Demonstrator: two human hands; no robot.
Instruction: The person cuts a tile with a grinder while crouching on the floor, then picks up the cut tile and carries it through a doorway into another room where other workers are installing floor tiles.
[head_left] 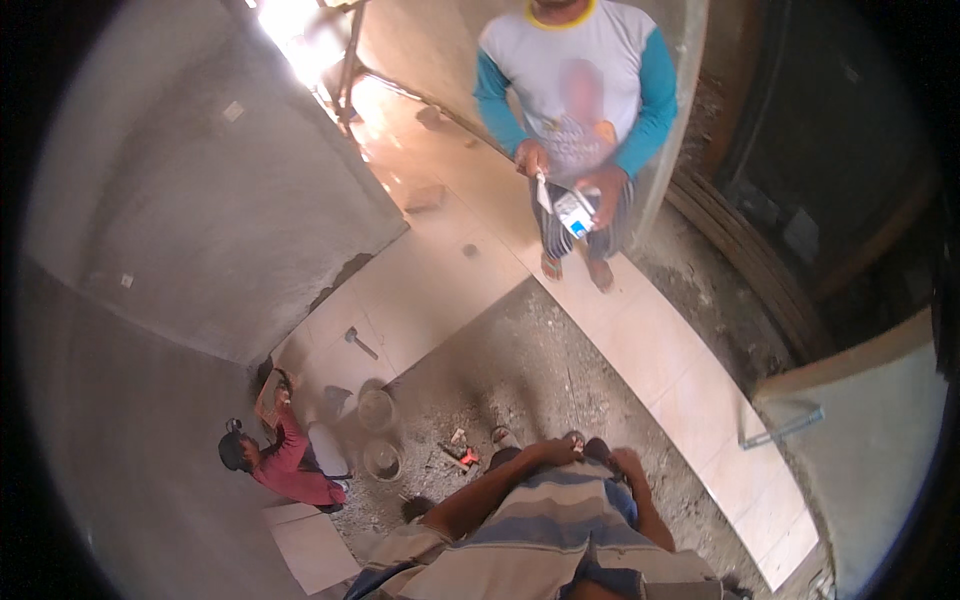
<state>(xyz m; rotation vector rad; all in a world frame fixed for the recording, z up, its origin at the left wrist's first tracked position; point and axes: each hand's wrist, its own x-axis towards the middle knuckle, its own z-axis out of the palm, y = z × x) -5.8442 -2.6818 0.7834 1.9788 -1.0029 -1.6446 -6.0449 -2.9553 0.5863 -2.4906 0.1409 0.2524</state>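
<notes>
My left hand (555, 452) rests low in front of my striped shirt (540, 510), above my knees, fingers stretched toward the right. Nothing shows in it. My right hand (627, 463) hangs close by on the right, beside my thigh; its fingers are too small and dark to read. My sandalled feet stand on rough, gravelly ground (530, 350). Near my left foot lies a red-headed tool (467, 456), its kind unclear.
A person in a white and teal shirt (570, 90) stands ahead, holding a white-and-blue package (576, 212). Another in maroon (290, 460) crouches left, a hand at a tile (268, 397). Buckets (382, 460), a mallet (361, 343), pale floor tiles (690, 400) and a level (785, 428) lie around.
</notes>
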